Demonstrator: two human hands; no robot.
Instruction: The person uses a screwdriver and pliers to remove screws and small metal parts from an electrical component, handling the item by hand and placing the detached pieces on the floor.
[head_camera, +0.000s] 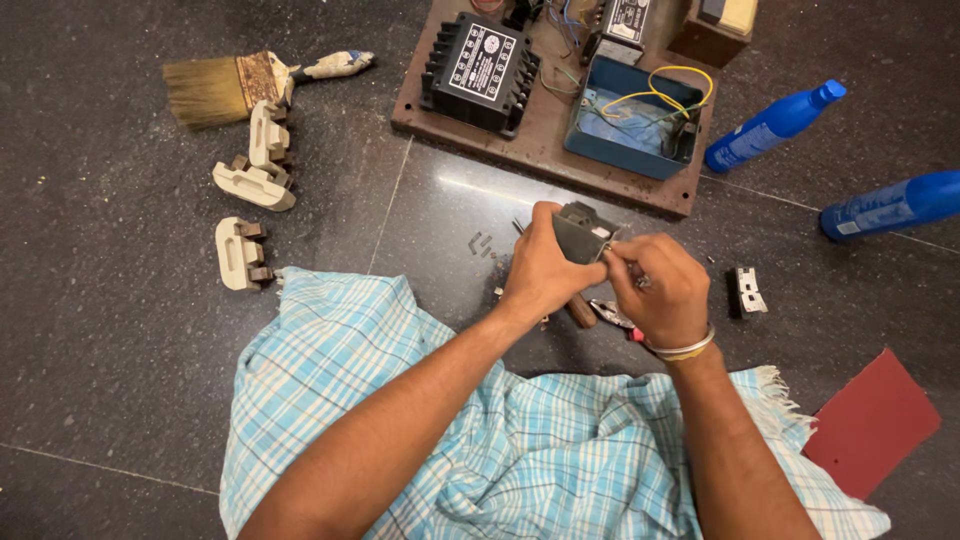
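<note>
Two hands — left hand (540, 268), right hand (660, 290) — gripping dark switch block (580, 232), perhaps plastic

Dark speckled polished stone floor (120, 360) with thin joint lines, glossy under overhead light

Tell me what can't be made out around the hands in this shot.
Head view only:
- Small dark grey boxy part: mostly covered by the left hand.
- What the right hand pinches: hidden by its fingers.
- Red-handled tool: under the right hand.
- Brown wooden board: cut off by the top edge.
</note>
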